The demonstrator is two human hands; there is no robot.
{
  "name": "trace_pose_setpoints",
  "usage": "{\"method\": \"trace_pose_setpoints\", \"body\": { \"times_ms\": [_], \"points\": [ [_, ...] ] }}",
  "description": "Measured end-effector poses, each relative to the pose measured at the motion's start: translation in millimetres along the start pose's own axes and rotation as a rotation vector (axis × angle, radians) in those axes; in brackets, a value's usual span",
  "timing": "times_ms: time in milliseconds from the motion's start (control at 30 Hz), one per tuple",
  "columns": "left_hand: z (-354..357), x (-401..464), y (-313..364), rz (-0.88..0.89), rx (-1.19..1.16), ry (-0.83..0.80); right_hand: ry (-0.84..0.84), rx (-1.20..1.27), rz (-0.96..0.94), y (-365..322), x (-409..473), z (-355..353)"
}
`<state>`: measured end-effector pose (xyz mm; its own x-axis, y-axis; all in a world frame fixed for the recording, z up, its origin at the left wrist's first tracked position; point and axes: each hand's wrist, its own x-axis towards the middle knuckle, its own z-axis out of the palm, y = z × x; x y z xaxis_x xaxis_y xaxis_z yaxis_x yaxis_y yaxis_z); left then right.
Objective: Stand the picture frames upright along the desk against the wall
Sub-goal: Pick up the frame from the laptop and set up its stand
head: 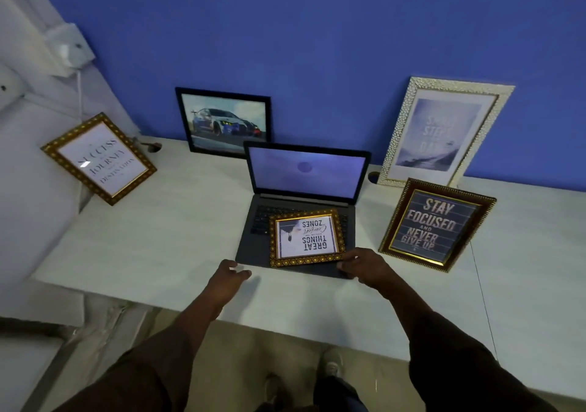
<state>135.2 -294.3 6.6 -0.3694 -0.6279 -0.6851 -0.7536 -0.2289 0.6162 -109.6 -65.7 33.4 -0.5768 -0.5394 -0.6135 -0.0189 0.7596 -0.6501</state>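
Desk (158,237): right grip (361,264) touching small frame (306,237) corner, unclosed

My right hand (361,266) touches the lower right corner of the small gold frame (306,238), which lies flat and upside down on the open laptop (253,247). My left hand (230,273) hovers open over the tabletop (158,237). The car picture (225,123) and white frame (444,132) lean on the blue wall (317,31).
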Motion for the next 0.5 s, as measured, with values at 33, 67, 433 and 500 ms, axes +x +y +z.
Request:
{"method": "trace_pose_setpoints", "body": {
  "times_ms": [33, 67, 433, 500],
  "points": [
    [0, 1, 1, 0.003, -0.012, -0.001, 0.006, -0.007, -0.010, -4, 3, -1],
    [1, 1, 3, 0.004, -0.019, -0.008, 0.020, -0.019, -0.018, -7, 5, -3],
    [48, 23, 36, -0.030, -0.090, -0.060, 0.025, -0.187, -0.045, -11, 57, -20],
    [65, 26, 45, -0.053, -0.095, -0.058, -0.027, -0.203, -0.043, -4, 68, -21]
  ]
}}
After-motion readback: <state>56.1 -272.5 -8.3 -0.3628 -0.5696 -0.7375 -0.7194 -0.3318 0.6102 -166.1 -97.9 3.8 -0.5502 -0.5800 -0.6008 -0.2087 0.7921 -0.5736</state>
